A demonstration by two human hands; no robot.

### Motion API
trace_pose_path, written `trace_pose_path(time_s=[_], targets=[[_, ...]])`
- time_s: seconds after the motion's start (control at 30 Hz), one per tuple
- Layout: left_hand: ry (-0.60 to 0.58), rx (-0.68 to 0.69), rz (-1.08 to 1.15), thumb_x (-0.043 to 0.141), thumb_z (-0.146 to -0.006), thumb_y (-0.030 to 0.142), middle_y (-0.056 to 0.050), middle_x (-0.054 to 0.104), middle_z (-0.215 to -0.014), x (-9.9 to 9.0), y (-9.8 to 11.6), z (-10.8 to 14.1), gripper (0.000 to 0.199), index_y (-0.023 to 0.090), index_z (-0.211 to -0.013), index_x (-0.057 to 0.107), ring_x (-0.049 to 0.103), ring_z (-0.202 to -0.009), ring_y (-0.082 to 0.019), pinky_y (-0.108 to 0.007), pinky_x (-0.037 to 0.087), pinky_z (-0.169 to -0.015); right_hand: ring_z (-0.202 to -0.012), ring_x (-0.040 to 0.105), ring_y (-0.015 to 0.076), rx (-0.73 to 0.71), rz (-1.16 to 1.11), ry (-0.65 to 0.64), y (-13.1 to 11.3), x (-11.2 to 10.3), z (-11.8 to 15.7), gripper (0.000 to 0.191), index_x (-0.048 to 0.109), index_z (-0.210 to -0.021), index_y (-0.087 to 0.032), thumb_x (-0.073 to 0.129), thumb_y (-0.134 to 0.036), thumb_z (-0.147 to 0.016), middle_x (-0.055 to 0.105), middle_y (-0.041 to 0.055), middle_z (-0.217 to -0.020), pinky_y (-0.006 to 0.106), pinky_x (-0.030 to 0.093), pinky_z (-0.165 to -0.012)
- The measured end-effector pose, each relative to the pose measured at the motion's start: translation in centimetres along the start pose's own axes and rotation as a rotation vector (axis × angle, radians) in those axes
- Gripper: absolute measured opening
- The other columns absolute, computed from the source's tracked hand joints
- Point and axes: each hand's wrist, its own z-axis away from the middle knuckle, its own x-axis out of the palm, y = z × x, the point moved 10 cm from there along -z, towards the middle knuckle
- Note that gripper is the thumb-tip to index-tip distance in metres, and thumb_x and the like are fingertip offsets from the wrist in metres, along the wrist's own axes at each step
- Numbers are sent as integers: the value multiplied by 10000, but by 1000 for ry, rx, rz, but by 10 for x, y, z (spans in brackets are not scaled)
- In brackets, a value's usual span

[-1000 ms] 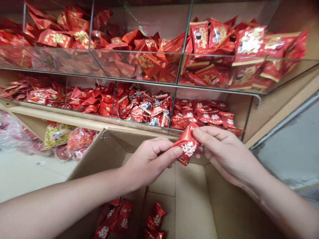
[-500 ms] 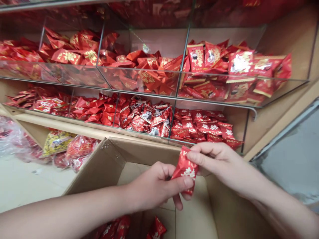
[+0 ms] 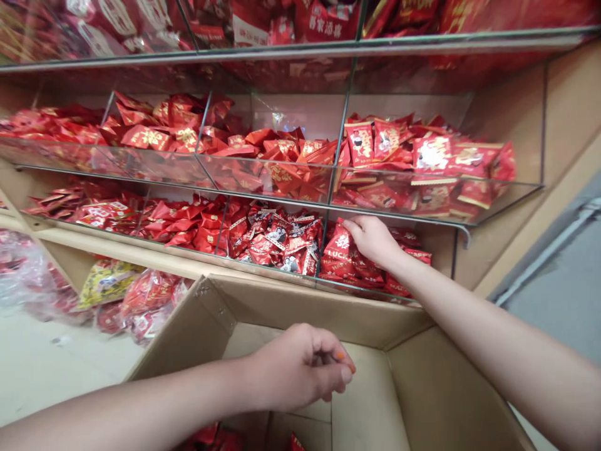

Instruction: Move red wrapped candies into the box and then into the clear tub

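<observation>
Pinching a red packet point(image 3: 339, 243) in the bin point(image 3: 441, 245) with the right hand point(image 3: 373, 239), just past twelve o'clock from the half-curled left hand point(image 3: 303, 371) (contents unclear), risking spilled neighbouring packets point(image 3: 398, 284) from any snag.

Your scene is fairly bright and evenly lit, palest on the floor point(image 3: 42, 369). White glare bleaches one upper packet point(image 3: 432, 153), and the glass point(image 3: 263, 178) carries faint reflections. Shade gathers under the top shelf point(image 3: 282, 52) and low in the box point(image 3: 451, 382). The wrappers point(image 3: 340, 254) at your right hand point(image 3: 373, 241) stay legible; the wall point(image 3: 558, 294) looks smeared, and your forearms point(image 3: 141, 401) appear stretched toward the edges.
</observation>
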Motion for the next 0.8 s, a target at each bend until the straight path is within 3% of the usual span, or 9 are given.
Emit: trace_pose_path(time_s=[0.13, 0.23, 0.37, 0.47, 0.6, 0.8], targets=[[-30, -18, -29, 526, -754, 302, 8, 528, -652, 4, -3, 4, 191, 118, -791, 560, 469, -557, -75, -205, 380, -535, -953, 582, 224, 134, 4, -2, 29, 9, -11, 309, 636, -986, -119, 390, -264, -867, 645, 125, -1019, 275, 401, -807], [-54, -14, -18, 530, -752, 280, 10, 518, -644, 8, -4, 4, 181, 108, -800, 565, 450, -553, -71, -201, 374, -539, -1033, 545, 237, 133, 71, -27, 29, 15, -21, 337, 606, -1065, -129, 382, -294, -875, 598, 127, -1122, 290, 388, -848], [-85, 11, -59, 520, -758, 237, 18, 498, -632, 14, -3, 5, 166, 95, -809, 590, 414, -557, -62, -177, 349, -538, -848, 613, 206, 15, 136, -148, 11, 36, -26, 276, 669, -886, -171, 441, -321, -846, 677, 75, -922, 255, 427, -735], [-100, 21, -153, 511, -758, 228, 32, 477, -605, 15, -3, 6, 177, 107, -832, 617, 374, -528, -55, -158, 311, -494, -838, 606, 201, -45, 161, -165, 3, 43, -25, 197, 674, -820, -165, 507, -269, -805, 681, 75, -882, 249, 415, -740], [-116, 58, -217, 503, -760, 259, 12, 539, -661, 15, -2, 8, 216, 138, -870, 643, 434, -575, -71, -160, 361, -547, -857, 598, 219, -74, 203, -160, 2, 37, -21, 203, 660, -870, -141, 512, -256, -794, 669, 107, -925, 278, 410, -751], [-152, 118, -342, 466, -788, 282, -35, 648, -796, 18, -2, 10, 248, 161, -910, 644, 543, -680, -116, -187, 424, -620, -762, 603, 180, -206, 217, -260, -19, 22, -9, 200, 670, -822, -173, 504, -281, -792, 682, 52, -846, 259, 412, -694]])
